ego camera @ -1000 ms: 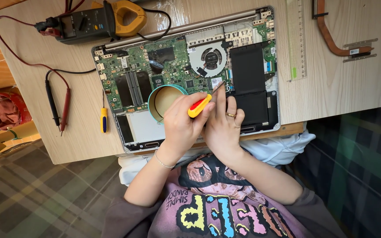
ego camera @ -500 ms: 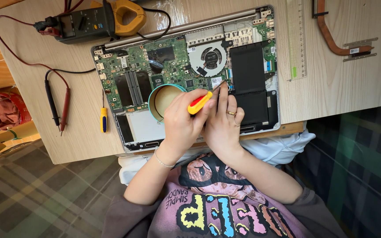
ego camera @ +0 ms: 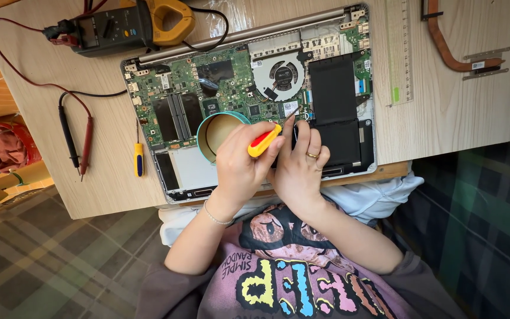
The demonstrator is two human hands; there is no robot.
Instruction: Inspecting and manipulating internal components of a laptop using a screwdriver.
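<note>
Surface: a pale wood-grain table (ego camera: 444, 118) fills the upper frame, over a plaid green-brown floor.
Laptop: an opened silver laptop base (ego camera: 249, 100) with green circuit board, round fan and black battery lies at top centre, its long side running left to right.
Meter: a dark clamp meter with yellow jaw (ego camera: 125, 26) sits at upper left, its red and black probe leads (ego camera: 78, 139) trailing down the left side.
Heatpipe: a copper heat pipe (ego camera: 453, 50) lies at upper right, beside a clear ruler (ego camera: 399, 53).
Cup: a teal-rimmed round cup (ego camera: 216, 133) rests on the board, just left of the hands.
Left hand: the left hand (ego camera: 240, 168) is closed around a red-and-yellow-handled screwdriver (ego camera: 265, 140).
Screwdriver: its long axis slants from lower left to upper right, tip pointing up-right onto the board near the battery.
Right hand: the right hand (ego camera: 299, 168), wearing a ring, lies fingers together, steadying the shaft near its tip.
Spare: a small yellow-and-blue screwdriver (ego camera: 139, 158) lies upright left of the laptop.
</note>
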